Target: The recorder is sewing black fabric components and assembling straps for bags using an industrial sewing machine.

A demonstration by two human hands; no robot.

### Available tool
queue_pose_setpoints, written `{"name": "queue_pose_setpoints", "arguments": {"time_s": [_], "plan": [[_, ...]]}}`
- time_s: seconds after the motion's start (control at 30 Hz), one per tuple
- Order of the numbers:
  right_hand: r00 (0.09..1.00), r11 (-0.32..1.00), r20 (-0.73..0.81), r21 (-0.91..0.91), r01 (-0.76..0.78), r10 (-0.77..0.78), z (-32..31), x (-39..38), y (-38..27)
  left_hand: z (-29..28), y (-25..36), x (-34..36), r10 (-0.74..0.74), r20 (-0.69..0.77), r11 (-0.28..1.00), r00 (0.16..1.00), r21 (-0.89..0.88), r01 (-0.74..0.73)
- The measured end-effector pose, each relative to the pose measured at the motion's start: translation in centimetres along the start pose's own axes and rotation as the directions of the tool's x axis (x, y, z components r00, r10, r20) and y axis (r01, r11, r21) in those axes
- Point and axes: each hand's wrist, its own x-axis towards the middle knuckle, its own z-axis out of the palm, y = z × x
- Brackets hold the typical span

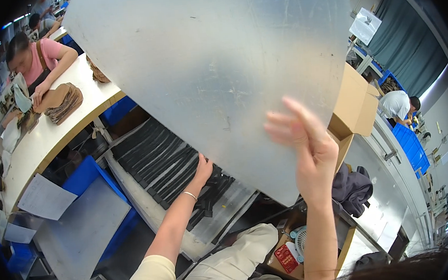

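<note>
A large translucent plastic sheet (201,62), scuffed on its face, is tilted up and fills the upper middle of the view. At its lower left edge my left hand (202,172) is closed, its fingertips on the sheet's rim. Just under that hand lie rows of black strips (156,151) on a pale board. My right hand (313,153) is raised in front of the sheet's lower right part, fingers apart and blurred, with nothing seen in it. Whether its fingertips touch the sheet I cannot tell.
To the left, a person in pink works at a curved white table (90,101) with stacked brown pieces (65,104). A blue bin (91,175) bears a grey sheet and paper. On the right are a cardboard box (353,102), dark cloth (352,188) and a small fan (300,237).
</note>
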Motion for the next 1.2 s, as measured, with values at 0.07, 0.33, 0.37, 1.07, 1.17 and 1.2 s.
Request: {"name": "queue_pose_setpoints", "arguments": {"time_s": [0.07,0.33,0.37,1.07,1.17,1.2], "plan": [[0.995,0.999,-0.094,-0.032,-0.018,0.015,-0.4,0.1,0.0,0.7,1.0,0.8,0.007,0.146,0.959,0.989,0.281,-0.048],[0.948,0.999,-0.316,-0.027,-0.038,0.028,-2.1,2.1,-0.8,-8.3,1.4,-3.7,-0.155,0.335,0.425,0.929,0.872,-0.243],[0.947,0.999,-0.321,-0.039,0.001,-0.013,-2.2,2.0,-1.1,-11.2,1.8,-2.9,-0.053,0.367,0.565,0.929,0.778,-0.275],[0.795,0.721,0.163,0.345,-0.601,0.584,2.2,-4.7,6.2,-25.4,49.7,-13.8,0.674,0.234,0.524,0.7,0.516,-0.678],[0.832,0.784,0.061,0.302,-0.542,0.552,4.1,-6.0,6.6,-25.2,50.0,-21.3,0.69,0.112,0.306,0.715,0.85,-0.429],[0.91,0.899,-0.052,0.187,-0.395,0.411,4.3,-6.5,6.5,-24.5,49.0,-23.7,0.696,0.108,0.164,0.71,0.938,-0.304]]}}
